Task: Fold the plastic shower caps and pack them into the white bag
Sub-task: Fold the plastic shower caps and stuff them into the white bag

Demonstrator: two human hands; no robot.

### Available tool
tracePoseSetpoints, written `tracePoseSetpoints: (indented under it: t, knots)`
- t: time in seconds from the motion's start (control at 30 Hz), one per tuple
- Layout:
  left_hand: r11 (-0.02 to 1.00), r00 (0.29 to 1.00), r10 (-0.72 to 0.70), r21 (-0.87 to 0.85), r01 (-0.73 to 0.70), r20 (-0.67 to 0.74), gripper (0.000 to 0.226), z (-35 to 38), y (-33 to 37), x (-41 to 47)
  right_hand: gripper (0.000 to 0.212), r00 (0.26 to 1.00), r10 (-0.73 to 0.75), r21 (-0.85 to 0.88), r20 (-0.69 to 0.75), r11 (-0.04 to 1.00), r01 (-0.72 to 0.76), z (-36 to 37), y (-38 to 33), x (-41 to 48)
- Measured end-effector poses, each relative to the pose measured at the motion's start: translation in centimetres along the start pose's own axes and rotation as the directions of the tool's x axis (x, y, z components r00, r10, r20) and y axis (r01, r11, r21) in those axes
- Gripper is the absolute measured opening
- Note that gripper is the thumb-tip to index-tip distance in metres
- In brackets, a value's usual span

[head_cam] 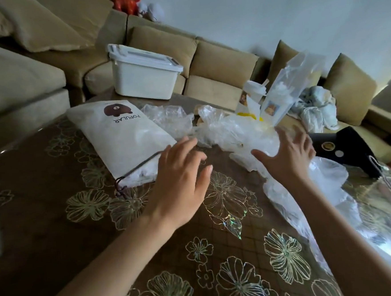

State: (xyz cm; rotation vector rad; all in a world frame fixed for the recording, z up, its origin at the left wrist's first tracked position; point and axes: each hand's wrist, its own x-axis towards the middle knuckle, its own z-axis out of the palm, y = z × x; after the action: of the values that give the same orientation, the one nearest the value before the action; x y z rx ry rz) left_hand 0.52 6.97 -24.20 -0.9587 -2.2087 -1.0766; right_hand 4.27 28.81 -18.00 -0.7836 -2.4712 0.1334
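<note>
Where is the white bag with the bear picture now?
In the head view the white bag lies on the table, left of centre, in front of the lidded box, with the shower caps at its right.

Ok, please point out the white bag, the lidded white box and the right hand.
white bag [124, 139]: head view, its cloth face.
lidded white box [143, 82]: head view, front wall.
right hand [290, 155]: head view, back of the hand.

Left hand [180, 179], right hand [290, 155]: both bare. Forearms [118, 252] bare down to frame edge. Fingers slender.
</note>
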Motion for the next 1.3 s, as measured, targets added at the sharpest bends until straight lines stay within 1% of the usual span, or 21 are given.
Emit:
tracePoseSetpoints:
  t: [0.07,0.13,0.2,0.27,0.3,0.33,0.4,0.43,0.47,0.57,0.6,0.7,0.77,0.83,0.9,1.0,1.07,1.13,1.2,1.27,1.3]
  knots:
    - [0.999,0.999,0.031,-0.035,-0.031,-0.009,0.038,0.3,0.0,-0.2,0.034,0.997,0.042,0.186,-0.060,0.982,-0.030,0.2,0.0,0.3]
    - [0.995,0.997,0.061,-0.070,-0.064,-0.044,0.037,0.2,0.3,-0.1,0.006,0.984,0.036,0.361,-0.173,0.932,0.029,-0.2,-0.4,-0.6]
    - [0.982,0.999,0.003,-0.188,-0.013,-0.051,0.042,-0.1,0.6,0.3,0.009,0.973,-0.035,0.451,-0.229,0.882,0.138,-1.0,-1.3,-2.4]
    - [0.893,0.982,-0.184,-0.409,0.187,0.049,0.053,-0.4,1.3,0.7,0.015,0.967,-0.144,0.503,-0.210,0.832,0.233,-1.4,-2.6,-5.3]
    - [0.773,0.939,-0.299,-0.535,0.342,0.168,0.057,-0.5,1.6,0.8,0.016,0.957,-0.223,0.520,-0.186,0.804,0.288,-1.3,-3.0,-6.8]
    - [0.575,0.860,-0.387,-0.643,0.506,0.331,0.062,-0.7,1.9,0.9,0.016,0.936,-0.312,0.530,-0.162,0.773,0.349,-1.1,-3.2,-8.2]
    - [0.147,0.662,-0.413,-0.671,0.726,0.626,0.066,-0.6,1.9,1.1,0.009,0.876,-0.472,0.571,-0.098,0.695,0.438,-0.4,-3.0,-10.5]
    - [0.029,0.603,-0.401,-0.649,0.760,0.690,0.060,-0.4,1.7,1.1,0.007,0.847,-0.527,0.616,-0.071,0.645,0.452,-0.2,-2.9,-11.3]
    - [-0.016,0.572,-0.417,-0.635,0.772,0.706,0.051,-0.2,1.7,1.1,0.008,0.836,-0.546,0.686,-0.050,0.590,0.427,-0.1,-2.6,-12.0]
    - [0.019,0.530,-0.576,-0.638,0.769,0.622,0.018,0.1,1.4,1.0,0.012,0.906,-0.420,0.844,-0.060,0.463,0.270,-0.7,-2.3,-12.3]
    - [0.029,0.513,-0.608,-0.630,0.776,0.605,0.012,0.2,1.4,0.9,0.013,0.928,-0.360,0.834,-0.090,0.482,0.268,-0.6,-1.9,-12.1]
    - [0.010,0.489,-0.623,-0.618,0.786,0.611,0.017,-0.4,0.9,1.3,0.027,0.943,-0.323,0.593,-0.084,0.744,0.308,0.6,-0.7,-10.9]
    - [0.010,0.496,-0.600,-0.614,0.789,0.628,0.017,-0.8,0.3,1.3,0.045,0.932,-0.359,0.476,0.045,0.828,0.296,1.9,0.1,-10.6]
    - [0.025,0.492,-0.581,-0.591,0.807,0.648,0.017,-1.2,0.3,1.4,0.055,0.921,-0.366,0.429,0.136,0.859,0.278,2.5,0.7,-10.6]
    - [0.013,0.497,-0.538,-0.583,0.813,0.681,0.021,-2.0,0.2,1.5,0.049,0.946,-0.315,0.555,0.082,0.802,0.219,2.2,0.2,-10.4]
    - [-0.137,0.536,-0.369,-0.614,0.777,0.760,0.027,-3.2,0.6,1.9,0.030,0.995,-0.040,0.758,-0.094,0.644,0.098,0.5,0.2,-9.8]
    - [-0.214,0.567,-0.264,-0.620,0.754,0.780,0.028,-4.1,0.6,2.2,0.039,0.997,0.061,0.861,0.044,0.504,-0.069,-0.5,0.7,-9.3]
    - [-0.276,0.575,-0.178,-0.601,0.750,0.799,0.026,-4.7,0.3,2.4,0.051,0.958,0.022,0.900,0.286,0.337,-0.276,-1.1,0.8,-9.2]
    - [-0.340,0.573,-0.112,-0.573,0.746,0.812,0.039,-4.8,0.1,2.3,0.048,0.919,-0.058,0.881,0.390,0.312,-0.355,-1.4,0.7,-9.3]
    - [-0.283,0.538,-0.132,-0.552,0.784,0.832,0.022,-4.4,0.1,2.1,0.039,0.863,-0.148,0.862,0.483,0.255,-0.438,-1.9,0.5,-9.4]
    - [-0.230,0.525,-0.145,-0.544,0.807,0.839,0.024,-4.0,-0.1,2.1,0.037,0.821,-0.193,0.840,0.537,0.215,-0.499,-2.0,0.5,-9.4]
